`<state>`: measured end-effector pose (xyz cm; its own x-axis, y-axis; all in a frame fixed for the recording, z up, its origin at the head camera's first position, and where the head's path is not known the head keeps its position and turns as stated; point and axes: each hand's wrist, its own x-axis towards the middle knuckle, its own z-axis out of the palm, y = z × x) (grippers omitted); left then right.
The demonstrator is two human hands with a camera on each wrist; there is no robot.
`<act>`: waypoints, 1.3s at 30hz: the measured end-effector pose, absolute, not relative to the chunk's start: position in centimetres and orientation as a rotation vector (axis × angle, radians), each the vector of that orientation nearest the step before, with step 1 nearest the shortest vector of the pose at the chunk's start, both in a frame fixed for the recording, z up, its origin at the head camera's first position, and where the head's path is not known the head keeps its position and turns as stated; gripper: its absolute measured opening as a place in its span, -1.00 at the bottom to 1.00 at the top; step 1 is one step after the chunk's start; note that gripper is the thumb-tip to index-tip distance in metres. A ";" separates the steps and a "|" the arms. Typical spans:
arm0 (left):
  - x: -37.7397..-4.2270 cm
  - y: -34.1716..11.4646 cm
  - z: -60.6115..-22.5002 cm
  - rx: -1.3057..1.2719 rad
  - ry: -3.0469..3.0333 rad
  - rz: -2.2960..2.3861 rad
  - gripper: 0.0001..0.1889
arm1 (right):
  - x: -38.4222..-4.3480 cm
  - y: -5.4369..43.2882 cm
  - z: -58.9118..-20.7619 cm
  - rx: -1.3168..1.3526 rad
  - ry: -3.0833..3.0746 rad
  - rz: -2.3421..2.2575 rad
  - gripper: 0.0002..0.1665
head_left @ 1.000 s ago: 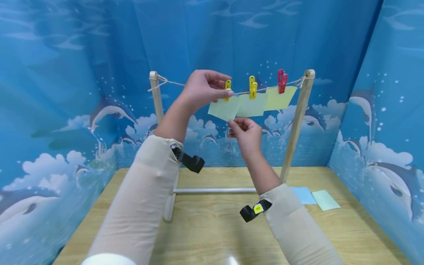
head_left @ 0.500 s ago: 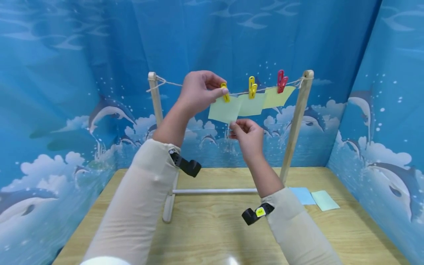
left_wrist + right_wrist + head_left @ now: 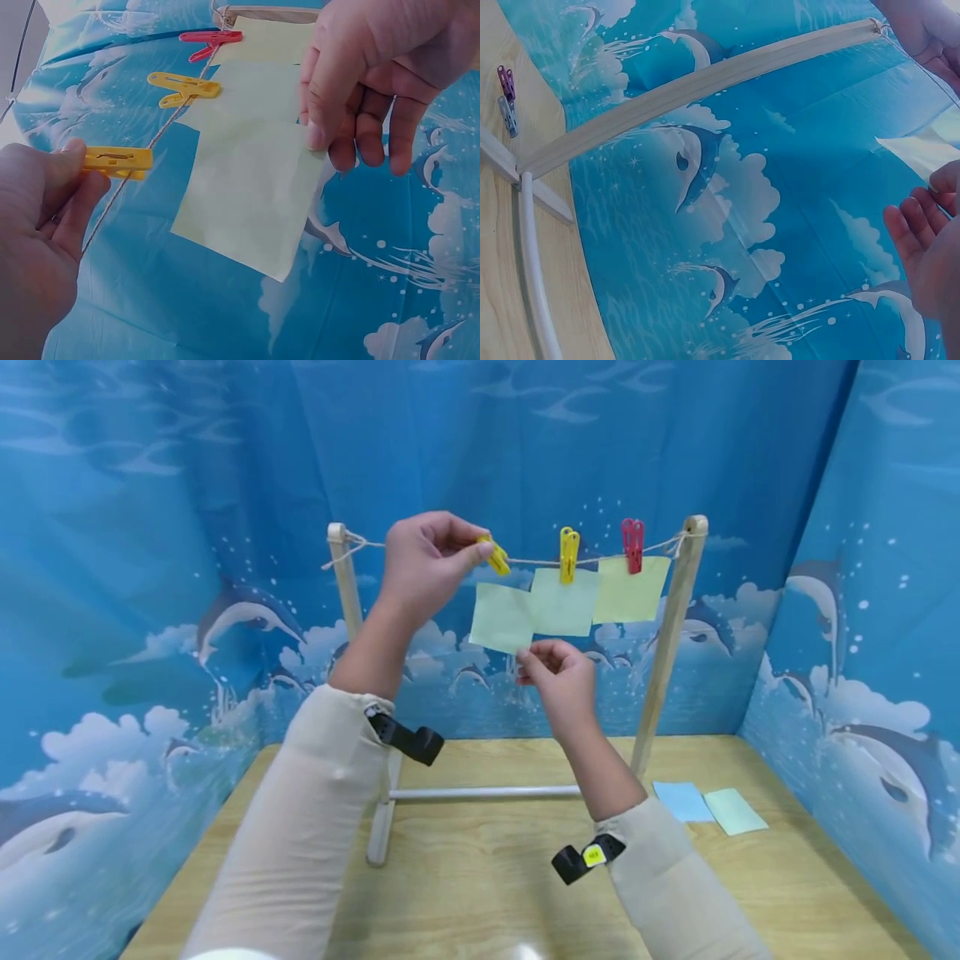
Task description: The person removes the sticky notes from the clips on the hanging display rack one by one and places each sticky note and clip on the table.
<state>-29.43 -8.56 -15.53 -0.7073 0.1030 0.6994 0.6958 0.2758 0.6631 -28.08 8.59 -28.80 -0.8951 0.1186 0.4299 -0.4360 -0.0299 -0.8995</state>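
Observation:
My left hand [image 3: 427, 560] pinches a yellow clothespin [image 3: 118, 160] between thumb and finger, at the string [image 3: 162, 129]. A square pale green paper note [image 3: 501, 617] stands below the string, apart from that clothespin. Its lower right corner is pinched by my right hand [image 3: 564, 685]. To the right, another yellow clothespin [image 3: 569, 555] holds a second green note [image 3: 562, 603] on the string, slightly overlapped by the first. Farther right, a red clothespin [image 3: 633, 545] holds a yellow-green note [image 3: 632, 592].
Wooden posts, the right one [image 3: 670, 643] and the left one [image 3: 347, 581], carry the string; a white bar [image 3: 487, 792] joins them low down. A blue note [image 3: 682, 802] and a green note [image 3: 737, 812] lie on the table. Purple [image 3: 506, 81] and grey clothespins [image 3: 508, 117] lie beyond the frame's foot.
The left hand has moved left with the yellow clothespin, off the green note's top edge. The note, still in my right hand, now sits a little lower, below the string.

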 end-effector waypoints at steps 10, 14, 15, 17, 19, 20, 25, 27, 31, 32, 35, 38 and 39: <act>-29.0 -9.3 -15.6 -0.793 -1.796 -1.667 -0.82 | -27.1 9.0 -29.3 0.437 -1.930 1.948 -0.75; -28.7 -9.8 -16.0 -0.816 -1.760 -1.758 -0.83 | -26.7 9.4 -29.6 0.495 -1.863 1.962 -0.78; -28.6 -10.0 -16.1 -0.827 -1.752 -1.779 -0.84 | -26.6 9.5 -29.7 0.500 -1.848 1.966 -0.78; -28.4 -10.2 -16.4 -0.845 -1.745 -1.802 -0.85 | -26.4 9.7 -29.8 0.500 -1.817 1.986 -0.77; -28.2 -10.5 -16.8 -0.864 -1.739 -1.806 -0.86 | -26.2 10.0 -29.9 0.492 -1.791 2.005 -0.75; -28.1 -10.6 -17.0 -0.870 -1.734 -1.812 -0.87 | -26.1 10.2 -30.0 0.490 -1.782 2.009 -0.75; -27.6 -11.1 -18.5 -0.870 -1.738 -1.793 -0.88 | -25.4 11.0 -30.6 0.492 -1.754 2.006 -0.75; -27.5 -11.2 -19.1 -0.864 -1.755 -1.782 -0.88 | -25.1 11.3 -30.7 0.499 -1.741 2.004 -0.78; -27.3 -11.4 -20.0 -0.889 -1.774 -1.766 -0.86 | -24.6 11.9 -30.8 0.506 -1.695 2.032 -0.85; -27.2 -11.4 -20.1 -0.890 -1.776 -1.765 -0.86 | -24.5 12.1 -30.8 0.509 -1.684 2.035 -0.86; -27.0 -11.7 -20.6 -0.882 -1.769 -1.777 -0.85 | -24.3 12.4 -30.9 0.514 -1.663 2.044 -0.81; -26.7 -11.9 -21.1 -0.876 -1.767 -1.789 -0.85 | -24.0 12.8 -30.9 0.509 -1.667 2.027 -0.75; -26.6 -12.0 -21.3 -0.882 -1.765 -1.792 -0.85 | -24.0 12.9 -31.0 0.502 -1.668 2.022 -0.74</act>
<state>-26.65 -11.98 -21.31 -0.6817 0.1057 0.7240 0.7222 -0.0608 0.6890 -23.98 12.90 -30.97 -0.8235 0.1226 0.5539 -0.5671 -0.1523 -0.8094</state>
